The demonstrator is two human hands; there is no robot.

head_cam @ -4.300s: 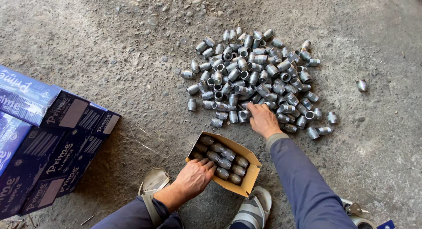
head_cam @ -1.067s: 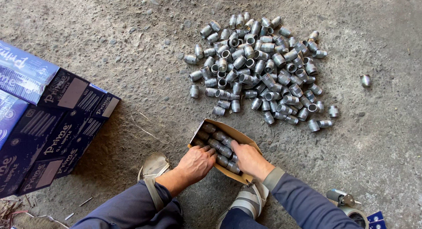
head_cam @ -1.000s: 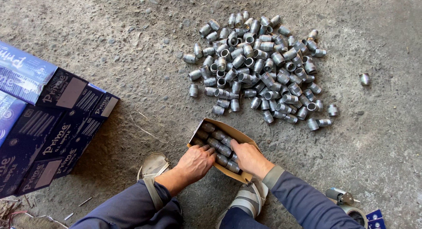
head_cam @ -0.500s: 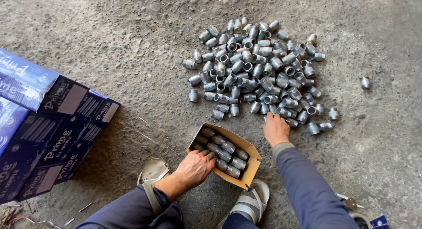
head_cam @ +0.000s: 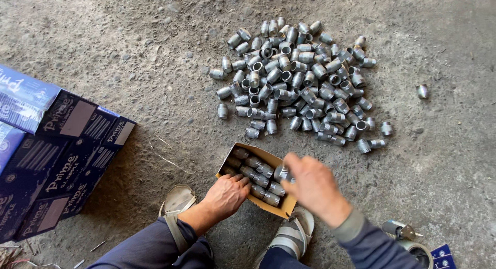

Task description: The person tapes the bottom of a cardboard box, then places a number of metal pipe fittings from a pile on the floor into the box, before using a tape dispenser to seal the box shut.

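**Small carton part-filled with metal fittings, both hands at it**

Head view: A small open cardboard box (head_cam: 283, 209) lies on the rough concrete floor (head_cam: 129, 57), just in front of the person's sandalled feet. Inside it, short grey threaded pipe fittings (head_cam: 257, 174) lie side by side in neat rows, filling most of the visible interior.

The left hand (head_cam: 226, 195) rests on the near-left edge of the box, fingers curled against its wall and steadying it. The right hand (head_cam: 313, 186) is over the right end of the box, blurred, with its fingers closed around one fitting (head_cam: 281, 173) that sits just above the packed rows.

Beyond the box, a little way apart from it, a loose heap of fittings (head_cam: 302, 80) of the same kind spreads across the floor, some upright, most on their sides. One stray fitting (head_cam: 423, 91) lies alone well to the right of the heap.

At the left edge, a stack of dark blue printed cartons (head_cam: 57, 160) stands closed; what they hold cannot be seen.
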